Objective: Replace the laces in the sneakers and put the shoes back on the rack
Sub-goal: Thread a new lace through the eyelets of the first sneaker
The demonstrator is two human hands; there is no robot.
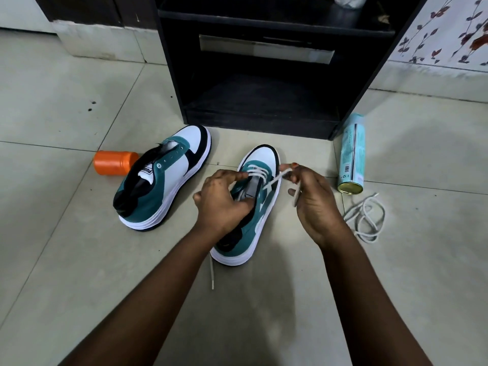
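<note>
In the middle of the frame, the left hand [220, 200] grips the sneaker [253, 207] so it stays put. The right hand [313, 199] pinches the soft white lace [273, 182] to pull it tight. The other sneaker [163, 178], at left, has bare holes. The dark rack [264, 101] waits above.

Pale tiled floor [79, 260]; floral wall [449, 35]
</note>
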